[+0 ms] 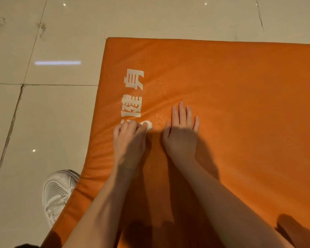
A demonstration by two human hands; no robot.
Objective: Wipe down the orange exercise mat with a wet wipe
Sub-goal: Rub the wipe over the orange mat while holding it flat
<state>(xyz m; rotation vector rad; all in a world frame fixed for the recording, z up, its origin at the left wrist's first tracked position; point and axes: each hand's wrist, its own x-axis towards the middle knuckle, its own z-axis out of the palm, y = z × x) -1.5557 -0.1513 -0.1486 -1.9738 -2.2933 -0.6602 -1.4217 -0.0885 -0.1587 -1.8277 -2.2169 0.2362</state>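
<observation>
The orange exercise mat (231,90) lies flat on a tiled floor and fills the right and middle of the head view. White printed characters (133,92) run down its left part. My left hand (128,140) grips a small bunched white wet wipe (149,125) and presses it on the mat at the lowest printed character. Only the wipe's right end shows past my fingers. My right hand (182,129) lies flat on the mat just to the right, fingers straight and together, holding nothing.
Glossy beige floor tiles (43,104) with dark grout lines surround the mat on the left and far side. A white mesh sneaker (58,192) stands on the floor against the mat's left edge. A dark shadow (292,228) falls on the mat's near right.
</observation>
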